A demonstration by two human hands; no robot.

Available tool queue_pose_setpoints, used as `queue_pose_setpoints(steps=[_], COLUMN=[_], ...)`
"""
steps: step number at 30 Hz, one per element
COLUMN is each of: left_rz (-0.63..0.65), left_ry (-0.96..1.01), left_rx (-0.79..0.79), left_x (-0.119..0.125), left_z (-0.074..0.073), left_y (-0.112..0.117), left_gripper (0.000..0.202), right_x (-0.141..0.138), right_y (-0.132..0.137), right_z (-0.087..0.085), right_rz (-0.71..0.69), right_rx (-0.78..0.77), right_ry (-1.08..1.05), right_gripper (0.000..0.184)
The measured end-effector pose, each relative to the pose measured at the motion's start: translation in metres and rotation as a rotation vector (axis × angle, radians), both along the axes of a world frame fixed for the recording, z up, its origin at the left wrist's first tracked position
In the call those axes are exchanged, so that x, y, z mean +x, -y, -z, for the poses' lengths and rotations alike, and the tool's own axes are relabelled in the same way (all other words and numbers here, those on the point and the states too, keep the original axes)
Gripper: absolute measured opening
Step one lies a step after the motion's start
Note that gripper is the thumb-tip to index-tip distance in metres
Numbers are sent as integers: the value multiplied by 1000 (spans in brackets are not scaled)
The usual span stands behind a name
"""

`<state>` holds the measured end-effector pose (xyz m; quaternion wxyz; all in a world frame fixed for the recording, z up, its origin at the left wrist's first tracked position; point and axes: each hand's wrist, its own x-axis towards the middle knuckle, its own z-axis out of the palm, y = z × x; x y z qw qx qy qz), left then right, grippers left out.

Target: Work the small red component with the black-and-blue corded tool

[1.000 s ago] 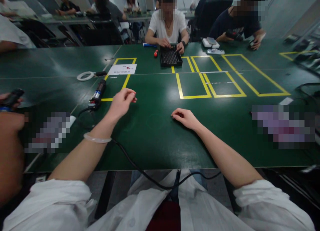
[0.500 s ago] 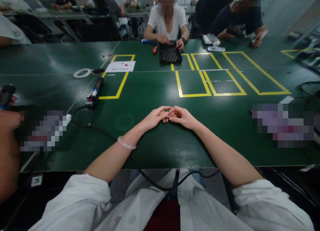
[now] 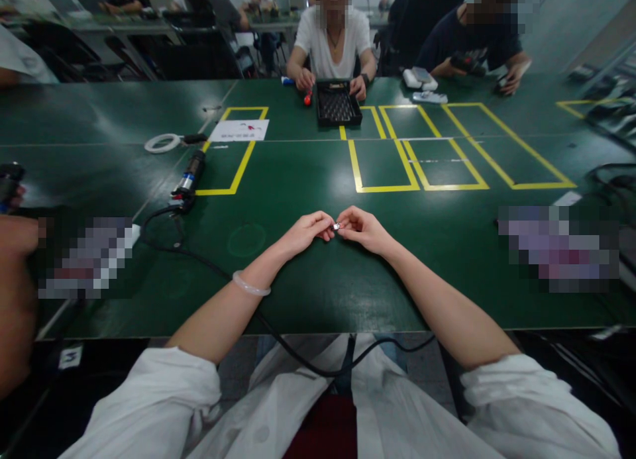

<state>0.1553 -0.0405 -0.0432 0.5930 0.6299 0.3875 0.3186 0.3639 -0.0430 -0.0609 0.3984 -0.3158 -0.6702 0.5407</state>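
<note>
Above the green table (image 3: 308, 287), my left hand (image 3: 314, 228) and my right hand (image 3: 361, 228) meet at their fingertips. Between them shows a tiny shiny piece (image 3: 336, 226), silvery white with a dark edge; it is too small to name. The thumb and fingers of both hands pinch at it from either side. A speck of red or orange shows by the right fingertips. A pale bangle (image 3: 251, 285) circles my left wrist.
A black cable (image 3: 213, 265) runs from a black cylindrical tool (image 3: 193, 171) under my left arm. Yellow tape frames (image 3: 387, 189) mark the table. Across it, a co-worker's hands are at a black tray (image 3: 338, 114). Blurred-out flat objects lie at both sides.
My fingertips have parted slightly, and the shiny piece between them has come into view, with less orange showing. Across the table, the co-worker's hand moved from the tray to a red object.
</note>
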Motion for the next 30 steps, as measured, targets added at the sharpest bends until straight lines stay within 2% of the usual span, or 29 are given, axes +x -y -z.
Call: queue_pose_setpoints(steps=[11,24,30], left_rz=[6,-16,-24], left_ry=[-32,17,2], left_rx=[69,65,61], left_x=[1,1,0], left_z=[-2,-4,-2], left_y=[4,5,3], left_gripper=[34,31,32], right_x=[0,1,3], right_y=[2,0,0], right_z=[-8,-4,-4], right_rz=[30,62,84], right_rx=[-43,45,103], right_ry=[28,65,171], right_gripper=[33,31,25])
